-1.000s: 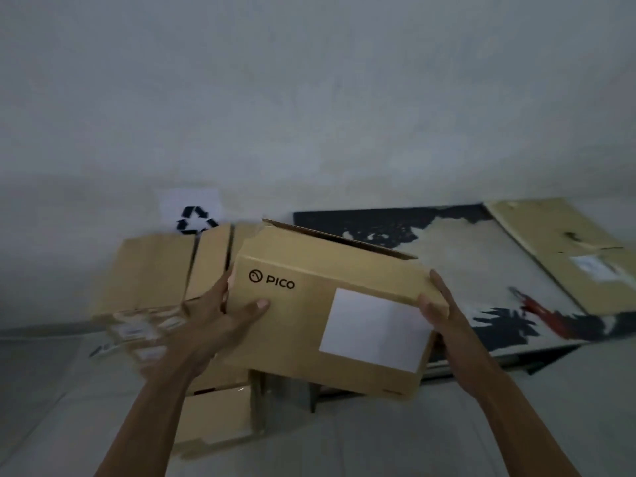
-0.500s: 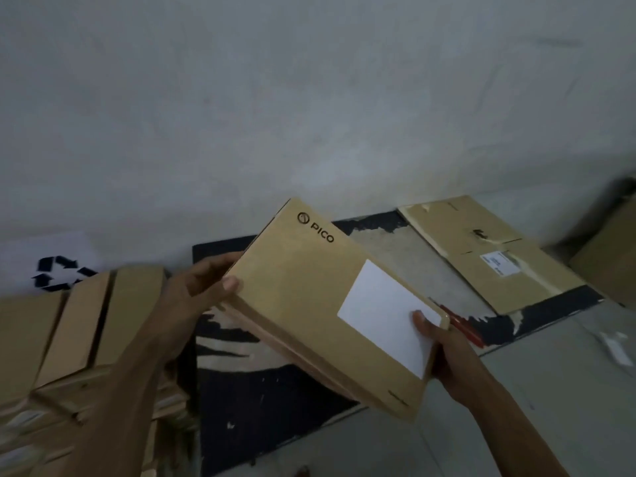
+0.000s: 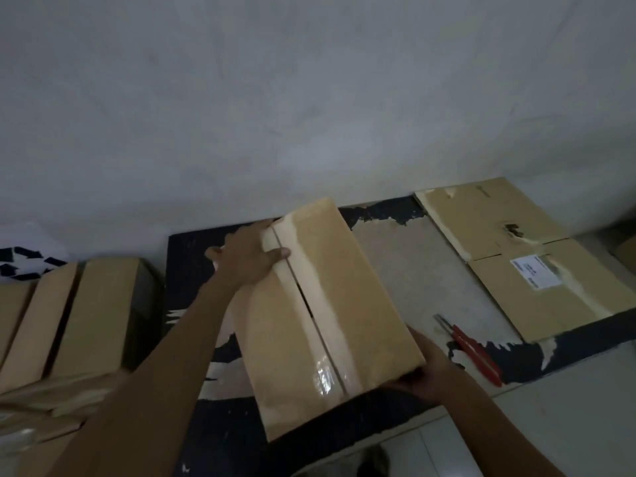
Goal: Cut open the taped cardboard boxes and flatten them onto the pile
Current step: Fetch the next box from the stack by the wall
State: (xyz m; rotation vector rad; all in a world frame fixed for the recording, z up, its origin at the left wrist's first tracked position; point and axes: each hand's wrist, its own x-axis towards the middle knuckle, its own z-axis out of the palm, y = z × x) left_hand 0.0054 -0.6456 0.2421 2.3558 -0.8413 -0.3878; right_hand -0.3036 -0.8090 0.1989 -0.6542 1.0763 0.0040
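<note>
with the taped box (image 3: 323, 321) gripped at both ends by the left hand (image 3: 246, 261) and right hand (image 3: 426, 371), fingers curled over its edges, it could be dropped onto the cutter (image 3: 471, 349).

Dim, flat indoor light with a grey-blue cast; no distinct source visible. Wall (image 3: 309, 98) evenly lit, a faint brighter patch low at centre. Small specular glare on clear tape (image 3: 323, 376) at the near end of the held box (image 3: 323, 315). Soft shadow under the box's near edge. Overall image soft and noisy; stacked boxes (image 3: 69, 321) at the left edge smeared. Wide-angle bowing toward the edges.
</note>
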